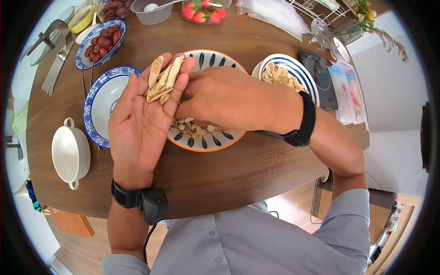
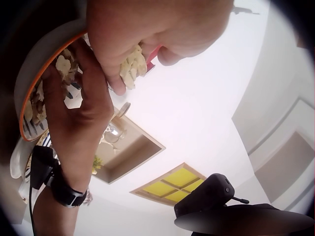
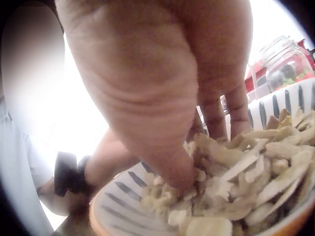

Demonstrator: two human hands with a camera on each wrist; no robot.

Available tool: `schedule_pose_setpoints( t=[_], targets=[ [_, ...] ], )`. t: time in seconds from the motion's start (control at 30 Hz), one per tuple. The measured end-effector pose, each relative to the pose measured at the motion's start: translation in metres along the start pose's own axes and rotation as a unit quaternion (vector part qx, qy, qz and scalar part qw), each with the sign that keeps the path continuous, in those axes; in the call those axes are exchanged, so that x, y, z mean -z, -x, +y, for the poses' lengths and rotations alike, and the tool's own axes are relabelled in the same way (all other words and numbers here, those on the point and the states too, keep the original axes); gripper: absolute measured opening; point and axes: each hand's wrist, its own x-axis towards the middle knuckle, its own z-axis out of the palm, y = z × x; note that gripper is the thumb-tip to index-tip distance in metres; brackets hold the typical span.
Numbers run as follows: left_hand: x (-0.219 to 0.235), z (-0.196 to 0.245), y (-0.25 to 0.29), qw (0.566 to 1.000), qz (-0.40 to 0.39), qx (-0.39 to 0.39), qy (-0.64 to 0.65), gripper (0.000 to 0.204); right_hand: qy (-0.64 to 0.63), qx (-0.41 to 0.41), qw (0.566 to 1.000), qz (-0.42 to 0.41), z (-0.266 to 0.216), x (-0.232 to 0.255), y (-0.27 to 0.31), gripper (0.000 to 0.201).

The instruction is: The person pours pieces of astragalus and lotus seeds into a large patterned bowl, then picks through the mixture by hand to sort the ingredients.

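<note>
Carrying pale slices (image 1: 160, 83), the left hand (image 1: 142, 117) lies palm-up, fingers extended, probably as a tray. The right hand (image 1: 233, 98) dips into the bowl (image 1: 211, 145), grip unclear.

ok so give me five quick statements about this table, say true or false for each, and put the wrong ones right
1. The left hand is palm up, with pale slices lying on its fingers. True.
2. The right hand hangs idle. False: it reaches into the orange-rimmed bowl.
3. The dark red fruits sit in an oval blue-and-white bowl. True.
4. In the head view, the white two-handled dish stands right of both hands. False: it stands left of them.
5. The blue-striped bowl holds pale slices too. True.
</note>
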Motion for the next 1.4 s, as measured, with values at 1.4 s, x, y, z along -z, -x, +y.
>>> schedule_pose_setpoints(
  t=[1.4],
  targets=[
    [0.000,0.002,0.000,1.000,0.002,-0.010,0.020,0.053,-0.285,-0.187,0.939,-0.036,0.043,0.036,0.017,0.018]
  ],
)
